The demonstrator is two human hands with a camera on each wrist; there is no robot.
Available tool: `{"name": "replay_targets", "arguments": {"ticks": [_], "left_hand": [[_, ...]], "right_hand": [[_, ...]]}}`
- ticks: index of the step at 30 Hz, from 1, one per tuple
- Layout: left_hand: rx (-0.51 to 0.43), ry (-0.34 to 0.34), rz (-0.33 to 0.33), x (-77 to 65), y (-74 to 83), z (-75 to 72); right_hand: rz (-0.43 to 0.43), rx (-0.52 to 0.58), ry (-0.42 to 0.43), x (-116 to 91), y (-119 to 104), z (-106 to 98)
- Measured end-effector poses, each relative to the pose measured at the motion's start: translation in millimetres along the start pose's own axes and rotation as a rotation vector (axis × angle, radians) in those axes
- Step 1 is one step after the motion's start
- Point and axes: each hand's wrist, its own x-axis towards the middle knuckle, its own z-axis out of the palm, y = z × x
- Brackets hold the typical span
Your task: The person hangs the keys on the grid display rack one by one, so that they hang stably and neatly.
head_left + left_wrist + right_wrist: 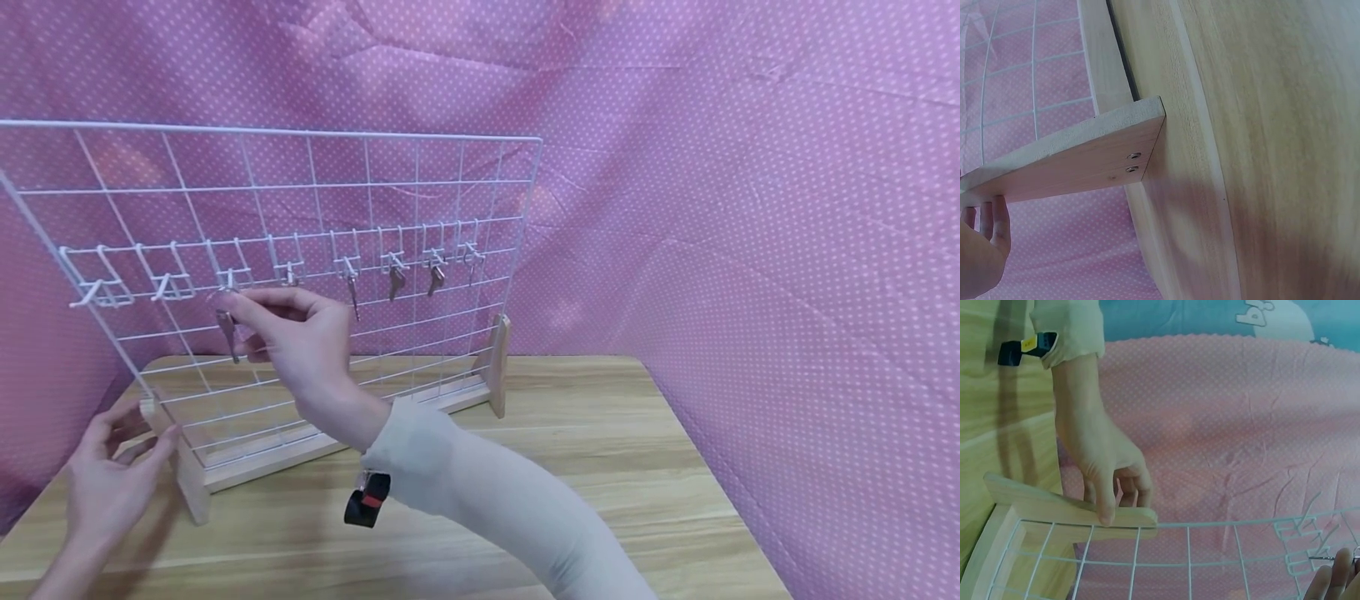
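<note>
My right hand (313, 348) pinches a metal key (228, 332) by its ring end, so the blade hangs down below the fingertips. The ring end is right at the tip of a white wire hook (231, 277), third from the left on the grid rack (270, 185). In the right wrist view, the fingers of this hand (1337, 580) show at the lower right corner, beside the hooks. My left hand (114, 477) grips the upper part of the rack's near wooden side foot (183, 471), thumb on one face and fingers on the other.
Silver keys (397, 282) hang from several hooks farther right. The two leftmost hooks (171, 286) carry no key. A second wooden foot (498, 367) supports the rack's far end on the wooden table (592, 450). Pink dotted cloth (735, 208) surrounds the table.
</note>
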Motion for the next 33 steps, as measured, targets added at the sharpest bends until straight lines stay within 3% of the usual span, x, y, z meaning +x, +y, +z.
{"name": "replay_targets", "arguments": {"ticks": [4, 11, 17, 33], "left_hand": [[-0.007, 0.001, 0.026, -0.8, -1.9, 0.8], [0.015, 0.003, -0.007, 0.7, -2.1, -0.4], [0.04, 0.004, 0.009, 0.4, -1.7, -1.7], [0.113, -0.006, 0.044, -0.7, 0.6, -2.2]], "right_hand": [[-0.017, 0.02, 0.001, -0.5, 0.6, 2.7], [-0.01, 0.003, 0.036, -0.5, 4.0, 2.5], [-0.017, 0.006, 0.078, 2.6, 8.7, 1.6], [-0.07, 0.018, 0.052, -3.0, 3.0, 7.7]]}}
